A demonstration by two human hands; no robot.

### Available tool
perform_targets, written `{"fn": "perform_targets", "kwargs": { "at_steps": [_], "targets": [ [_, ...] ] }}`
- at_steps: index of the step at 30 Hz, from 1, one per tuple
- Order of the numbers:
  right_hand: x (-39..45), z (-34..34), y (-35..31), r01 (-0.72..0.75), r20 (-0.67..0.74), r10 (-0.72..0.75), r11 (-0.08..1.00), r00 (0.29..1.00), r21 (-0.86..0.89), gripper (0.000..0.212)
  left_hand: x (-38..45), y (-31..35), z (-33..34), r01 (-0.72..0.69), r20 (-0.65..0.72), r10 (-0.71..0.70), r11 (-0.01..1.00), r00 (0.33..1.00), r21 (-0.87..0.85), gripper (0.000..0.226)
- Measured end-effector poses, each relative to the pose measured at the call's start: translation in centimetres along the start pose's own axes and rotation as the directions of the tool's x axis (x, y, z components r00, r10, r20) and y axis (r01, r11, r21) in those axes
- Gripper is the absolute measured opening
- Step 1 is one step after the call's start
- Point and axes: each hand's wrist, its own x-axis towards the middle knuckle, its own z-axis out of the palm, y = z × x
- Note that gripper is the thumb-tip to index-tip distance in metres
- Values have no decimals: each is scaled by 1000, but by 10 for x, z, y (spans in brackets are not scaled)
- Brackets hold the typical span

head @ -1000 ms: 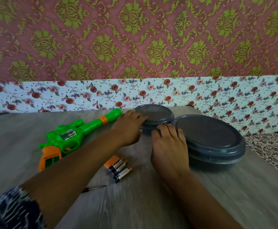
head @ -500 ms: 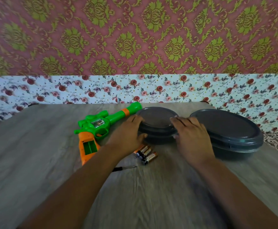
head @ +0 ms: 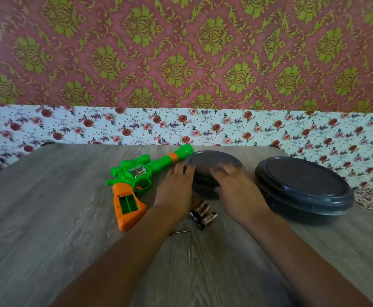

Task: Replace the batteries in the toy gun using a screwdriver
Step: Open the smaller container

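Reaching forward over the worktop [head: 48, 218], you have both hands on the smaller dark lidded container [head: 212, 161], which sits just in front of you near the far edge. Your left hand [head: 176, 189] lies against its left side with the fingers laid over the rim; your right hand [head: 234, 187] covers its right side, fingers spread across the lid. The hands are blurred, so you cannot tell from this view whether either grip is curled tight on the rim or just resting flat against it.

Left of the container lies the toy gun [head: 136, 176], flat on its side, green body and barrel pointing away toward the upper right, the barrel tip close to the container's rim. Its orange handle [head: 126, 207] points toward you, with a green panel showing in it.

Between your wrists sits a small cluster of batteries [head: 201, 214], lying side by side on the wood. Just nearer to you, beside your left forearm, the thin metal shaft of the screwdriver [head: 181, 232] shows; the rest is hidden under the arm.

To the right, apart from your right hand, stands a larger dark lidded container [head: 302, 185].
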Motion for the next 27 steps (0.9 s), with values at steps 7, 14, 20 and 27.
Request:
{"fn": "perform_targets", "kwargs": {
  "at_steps": [7, 14, 20, 27],
  "targets": [
    [14, 2, 18, -114, -24, 114, 993, 993, 5, 37, 6, 3, 1, -105, 32, 106, 994, 994, -44, 70],
    [20, 13, 15, -109, -144, 131, 983, 981, 149, 30, 7, -1, 2, -138, 40, 143, 986, 989, -96, 80],
    [22, 14, 18, -135, -17, 135, 990, 991, 34, 35, 6, 0, 1, -125, 78, 129, 991, 989, -53, 75],
    [10, 21, 20, -103, -135, 121, 986, 983, 134, 43, 0, 4, 9, -131, -8, 131, 990, 991, -47, 78]
  ]
}}
